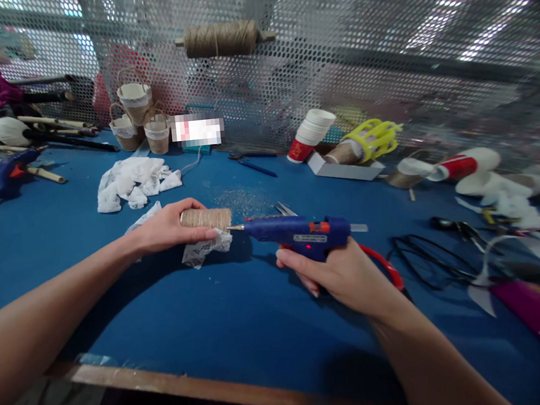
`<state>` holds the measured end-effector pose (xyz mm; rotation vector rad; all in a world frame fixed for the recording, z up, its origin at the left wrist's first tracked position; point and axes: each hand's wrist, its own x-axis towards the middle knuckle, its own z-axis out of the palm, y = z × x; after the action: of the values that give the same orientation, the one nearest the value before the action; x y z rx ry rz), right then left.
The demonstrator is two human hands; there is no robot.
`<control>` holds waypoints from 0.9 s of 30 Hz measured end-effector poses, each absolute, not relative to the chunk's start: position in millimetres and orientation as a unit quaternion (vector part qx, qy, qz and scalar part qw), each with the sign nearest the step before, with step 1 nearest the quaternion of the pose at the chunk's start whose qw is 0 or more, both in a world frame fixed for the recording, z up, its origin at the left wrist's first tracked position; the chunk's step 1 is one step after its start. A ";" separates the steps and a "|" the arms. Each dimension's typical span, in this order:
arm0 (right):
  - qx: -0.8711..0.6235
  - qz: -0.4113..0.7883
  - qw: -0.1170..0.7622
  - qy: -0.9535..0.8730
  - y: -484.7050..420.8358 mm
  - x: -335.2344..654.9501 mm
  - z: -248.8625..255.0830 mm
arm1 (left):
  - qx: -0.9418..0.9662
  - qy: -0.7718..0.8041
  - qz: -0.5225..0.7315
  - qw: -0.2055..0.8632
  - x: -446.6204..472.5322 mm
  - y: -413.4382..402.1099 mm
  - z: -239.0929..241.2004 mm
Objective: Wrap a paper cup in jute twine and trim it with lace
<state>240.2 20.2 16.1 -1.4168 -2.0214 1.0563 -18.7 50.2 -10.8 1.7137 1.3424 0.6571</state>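
Note:
My left hand (176, 224) is closed around a twine-wrapped cup (208, 218) lying on its side, its end toward the right. A strip of white lace (202, 250) hangs below the cup, held against it by the thumb. In my right hand (331, 273) is a blue hot glue gun (282, 229), gripped by its handle. The metal nozzle points left and is at the cup's right end, close to the lace; whether it touches cannot be made out. A small red light glows on the gun, and a clear glue stick pokes from its back.
White lace pieces (134, 180) lie at the left, before several small twine baskets (158, 133). A second glue gun (12, 173) rests far left. Pliers (257, 165), scissors (284, 209) and stacked paper cups (310, 136) are behind. Black cables (428, 257) and a purple box (539, 316) lie right.

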 end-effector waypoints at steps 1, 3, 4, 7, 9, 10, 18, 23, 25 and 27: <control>-0.513 0.390 0.228 -0.730 20.4 240.1 16.0 | 0.682 0.535 0.264 0.423 -19.0 50.5 -11.3; -0.511 0.401 0.232 -0.724 20.7 240.2 15.6 | 0.680 0.532 0.268 0.428 -19.3 50.9 -12.2; -0.509 0.406 0.233 -0.723 20.8 240.4 15.4 | 0.678 0.531 0.270 0.430 -19.4 51.1 -12.5; -0.501 0.414 0.233 -0.724 20.7 241.0 15.7 | 0.670 0.527 0.280 0.441 -19.1 50.8 -12.5; -0.497 0.414 0.231 -0.727 20.4 241.0 16.5 | 0.664 0.523 0.287 0.451 -18.8 50.4 -12.3; -0.496 0.414 0.230 -0.728 20.3 240.9 16.7 | 0.660 0.521 0.290 0.456 -18.8 50.2 -12.1; -0.497 0.430 0.237 -0.716 22.1 241.5 12.7 | 0.651 0.518 0.290 0.474 -18.8 49.6 -11.5; -0.487 0.448 0.254 -0.706 22.4 240.9 11.5 | 0.660 0.499 0.287 0.482 -19.5 49.6 -12.1; -0.488 0.449 0.256 -0.703 22.3 240.8 11.6 | 0.665 0.496 0.282 0.482 -19.3 49.3 -11.9; -0.493 0.448 0.258 -0.700 22.5 241.1 11.9 | 0.668 0.496 0.278 0.481 -18.9 49.2 -11.6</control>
<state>241.1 22.5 11.9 -1.3360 -1.8979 1.2146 -18.9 49.2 -11.6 1.6285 1.2100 0.6773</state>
